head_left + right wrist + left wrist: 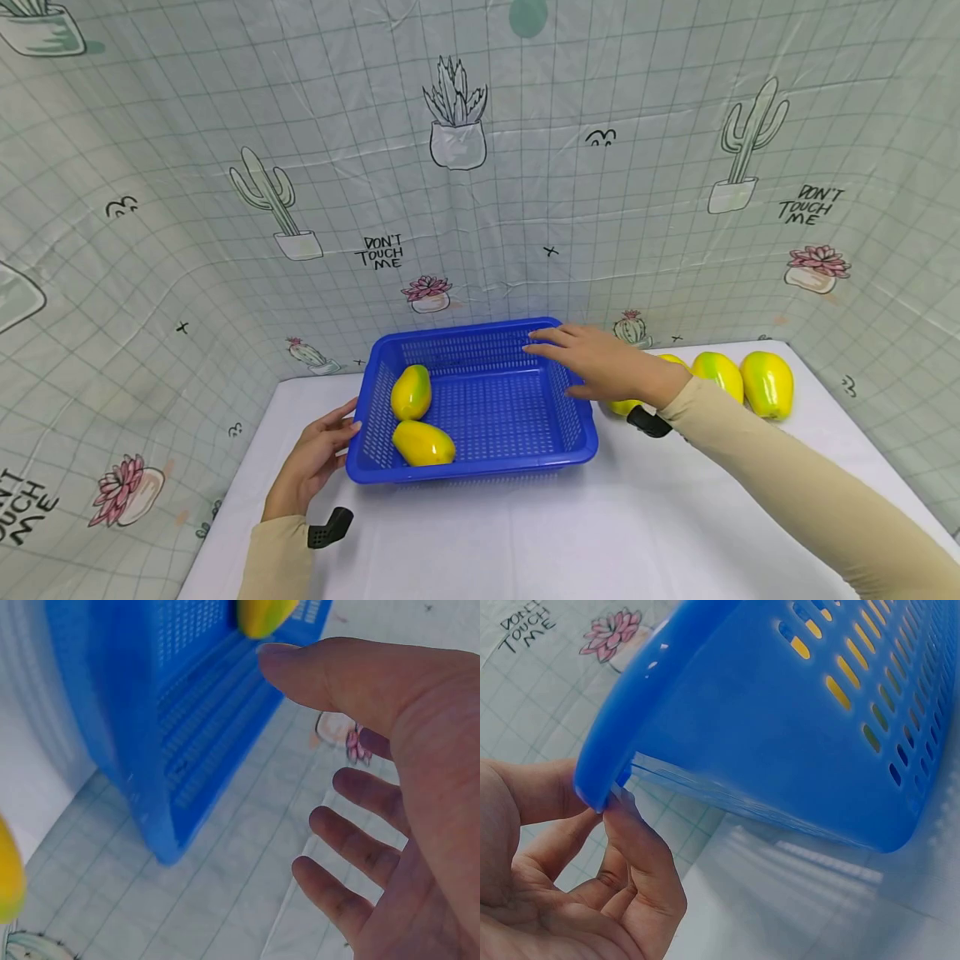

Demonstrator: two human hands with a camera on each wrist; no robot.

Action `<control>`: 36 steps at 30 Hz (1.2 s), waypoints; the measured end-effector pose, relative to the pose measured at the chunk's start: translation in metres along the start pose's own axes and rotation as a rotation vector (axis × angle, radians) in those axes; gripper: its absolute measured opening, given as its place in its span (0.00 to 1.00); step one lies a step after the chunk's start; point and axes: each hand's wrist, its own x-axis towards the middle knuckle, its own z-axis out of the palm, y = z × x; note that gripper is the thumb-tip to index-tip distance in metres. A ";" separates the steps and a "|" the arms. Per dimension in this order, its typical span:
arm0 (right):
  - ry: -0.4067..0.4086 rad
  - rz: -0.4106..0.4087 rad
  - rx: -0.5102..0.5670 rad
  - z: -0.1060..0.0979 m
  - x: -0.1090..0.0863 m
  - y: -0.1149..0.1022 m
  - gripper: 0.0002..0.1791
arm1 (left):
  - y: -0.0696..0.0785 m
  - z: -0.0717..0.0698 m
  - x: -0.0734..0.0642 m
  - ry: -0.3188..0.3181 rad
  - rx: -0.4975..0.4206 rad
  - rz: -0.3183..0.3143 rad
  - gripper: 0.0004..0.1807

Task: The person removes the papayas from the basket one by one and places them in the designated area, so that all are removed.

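A blue plastic basket with slotted walls stands on the white table. Inside, along its left side, lie two yellow fruits with green patches, shaped like mangoes: one farther back and one nearer. My left hand pinches the basket's left rim between thumb and fingers, as the left wrist view shows. Above the basket's right side, my right hand is spread with nothing in it. Its thumb and fingers stand apart in the right wrist view.
To the right of the basket sit several more yellow-green fruits, among them a far-right one and one beside it; my right hand and forearm partly cover others. A patterned curtain hangs behind the table and along its sides.
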 end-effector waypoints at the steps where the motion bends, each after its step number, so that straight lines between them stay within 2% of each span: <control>1: -0.005 -0.009 -0.005 0.000 0.003 -0.002 0.47 | 0.000 0.000 0.000 -0.001 -0.002 0.000 0.33; 12: -0.060 -0.039 0.015 0.003 0.029 -0.019 0.46 | 0.000 0.000 0.001 -0.003 0.001 -0.001 0.33; 25: -0.070 -0.121 0.009 0.013 0.057 -0.039 0.45 | -0.001 0.000 0.001 0.009 0.005 0.000 0.33; 36: -0.147 -0.162 -0.037 0.024 0.080 -0.058 0.47 | -0.002 0.000 0.002 0.015 0.002 0.003 0.32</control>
